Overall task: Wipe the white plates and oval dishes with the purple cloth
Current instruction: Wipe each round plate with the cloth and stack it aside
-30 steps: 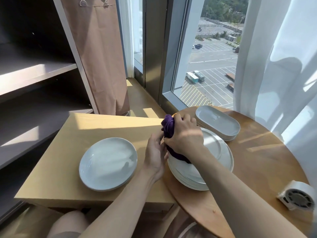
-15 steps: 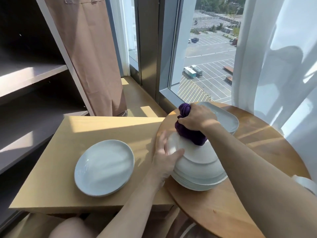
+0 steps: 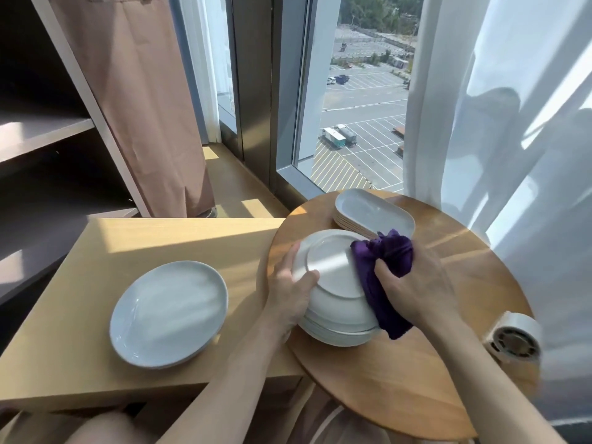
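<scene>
Head view: the only camera, looking down over both arms.
Surface: round table point(image 3: 400, 373) of light wood, lit by sun.
Second surface: low table point(image 3: 134, 251), rectangular, butted against the round table's left edge.
Room, left of round table: dark shelves point(image 3: 41, 133) and a brown curtain point(image 3: 144, 107) hanging to the floor.
Room, behind round table: tall window point(image 3: 362, 107) over a car park.
Room, right of round table: sheer white curtain point(image 3: 519, 129).
Plate stack point(image 3: 339, 331): white, on the round table's left part.
Top plate point(image 3: 330, 267): bottom up on the stack, foot ring showing.
Oval dishes point(image 3: 371, 213): stacked, on the round table's far side, just behind the plate stack.
Side plate point(image 3: 169, 312): right way up on the low table, left of the round table; how many lie there unclear.
Purple cloth point(image 3: 384, 261): over the round table, bunched, pressed on the top plate's right side, one end hanging down past the stack.
Left hand point(image 3: 288, 299): clasping the top plate's left rim, thumb on its base.
Right hand point(image 3: 413, 290): fingers curled tight round the purple cloth.
White device point(image 3: 512, 341): round grille, blurred, at the round table's right edge.
</scene>
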`<act>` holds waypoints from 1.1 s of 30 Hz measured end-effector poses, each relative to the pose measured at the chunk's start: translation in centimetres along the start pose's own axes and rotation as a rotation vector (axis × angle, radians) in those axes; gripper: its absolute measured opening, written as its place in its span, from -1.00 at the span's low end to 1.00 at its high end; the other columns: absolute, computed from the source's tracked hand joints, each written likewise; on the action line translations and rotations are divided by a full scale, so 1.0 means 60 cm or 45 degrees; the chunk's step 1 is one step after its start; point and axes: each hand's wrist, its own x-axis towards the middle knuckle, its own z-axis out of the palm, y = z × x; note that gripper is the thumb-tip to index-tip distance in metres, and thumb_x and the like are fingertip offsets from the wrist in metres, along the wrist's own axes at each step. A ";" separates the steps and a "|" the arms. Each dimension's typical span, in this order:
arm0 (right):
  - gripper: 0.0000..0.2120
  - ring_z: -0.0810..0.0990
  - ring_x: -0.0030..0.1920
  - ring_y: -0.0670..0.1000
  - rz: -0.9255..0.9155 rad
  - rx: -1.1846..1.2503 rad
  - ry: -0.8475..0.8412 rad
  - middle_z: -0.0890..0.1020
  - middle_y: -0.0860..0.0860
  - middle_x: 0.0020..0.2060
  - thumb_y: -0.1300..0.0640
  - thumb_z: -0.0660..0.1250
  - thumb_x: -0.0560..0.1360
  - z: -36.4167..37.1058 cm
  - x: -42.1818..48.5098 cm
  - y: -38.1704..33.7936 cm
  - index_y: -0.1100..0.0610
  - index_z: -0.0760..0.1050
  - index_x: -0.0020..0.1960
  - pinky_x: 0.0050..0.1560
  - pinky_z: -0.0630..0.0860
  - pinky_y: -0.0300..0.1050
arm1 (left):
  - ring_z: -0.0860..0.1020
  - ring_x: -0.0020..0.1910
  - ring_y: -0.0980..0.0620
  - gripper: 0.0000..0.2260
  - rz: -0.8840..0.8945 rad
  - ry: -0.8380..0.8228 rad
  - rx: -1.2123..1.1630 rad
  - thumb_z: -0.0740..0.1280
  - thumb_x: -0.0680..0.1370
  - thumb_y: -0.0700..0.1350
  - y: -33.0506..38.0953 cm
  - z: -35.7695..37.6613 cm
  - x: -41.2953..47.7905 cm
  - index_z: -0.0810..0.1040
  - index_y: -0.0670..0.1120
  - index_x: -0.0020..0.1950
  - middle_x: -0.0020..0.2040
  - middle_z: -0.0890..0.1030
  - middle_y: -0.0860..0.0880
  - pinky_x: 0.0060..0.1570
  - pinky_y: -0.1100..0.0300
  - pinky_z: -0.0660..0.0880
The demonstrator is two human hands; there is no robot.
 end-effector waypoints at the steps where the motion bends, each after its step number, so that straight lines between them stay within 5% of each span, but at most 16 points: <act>1: -0.58 0.53 0.02 0.10 -0.034 -0.021 0.017 0.52 -0.02 0.01 -0.29 0.32 0.39 0.003 -0.022 -0.001 -0.11 0.44 0.15 0.00 0.47 0.02 | 0.38 0.44 -0.03 -0.25 -0.005 0.005 -0.004 0.35 0.37 0.07 0.001 0.000 0.002 0.31 0.11 0.58 0.50 0.35 0.02 0.46 -0.07 0.36; 7: -0.52 0.50 0.08 0.11 -0.302 -0.283 0.095 0.45 -0.02 0.03 -0.31 0.27 0.41 0.018 -0.083 -0.037 -0.05 0.43 0.22 -0.06 0.47 -0.03 | 0.38 0.47 -0.02 -0.34 -0.024 0.009 -0.072 0.25 0.43 0.10 -0.001 0.001 0.005 0.34 0.12 0.56 0.53 0.37 0.00 0.49 -0.10 0.33; 14: -0.55 0.51 0.07 0.13 -0.636 -0.462 -0.070 0.49 0.02 0.02 -0.30 0.28 0.41 0.049 -0.045 -0.100 -0.04 0.44 0.16 0.02 0.45 -0.01 | 0.38 0.50 -0.02 -0.48 0.099 -0.034 -0.076 0.05 0.62 0.16 -0.010 0.005 0.020 0.46 0.01 0.50 0.46 0.50 -0.02 0.52 -0.12 0.26; 19: -0.49 0.50 0.14 0.16 -0.535 -0.393 -0.137 0.47 0.03 0.02 -0.32 0.33 0.39 0.072 0.019 -0.126 -0.06 0.43 0.22 -0.08 0.38 -0.03 | 0.37 0.50 -0.04 -0.65 0.136 0.051 -0.034 0.07 0.75 -0.10 -0.028 0.007 0.023 0.44 -0.05 0.51 0.45 0.49 -0.06 0.53 -0.10 0.24; 24: -0.50 0.47 0.18 0.17 -0.384 -0.359 -0.043 0.48 0.05 0.06 -0.26 0.35 0.42 0.064 0.045 -0.112 -0.01 0.43 0.25 -0.04 0.44 0.01 | 0.26 0.51 0.08 -0.57 0.148 0.064 0.213 0.21 0.70 -0.05 -0.037 0.007 0.024 0.29 0.05 0.58 0.53 0.33 0.00 0.45 0.25 0.13; 33: -0.59 0.52 0.06 0.12 -0.082 -0.048 -0.031 0.45 -0.04 0.00 -0.18 0.38 0.37 0.016 0.042 -0.036 -0.09 0.37 0.13 -0.04 0.40 0.00 | 0.31 0.44 0.07 -0.53 0.142 0.081 0.281 0.26 0.67 -0.01 -0.035 0.001 0.031 0.30 0.04 0.58 0.51 0.34 0.00 0.41 0.21 0.22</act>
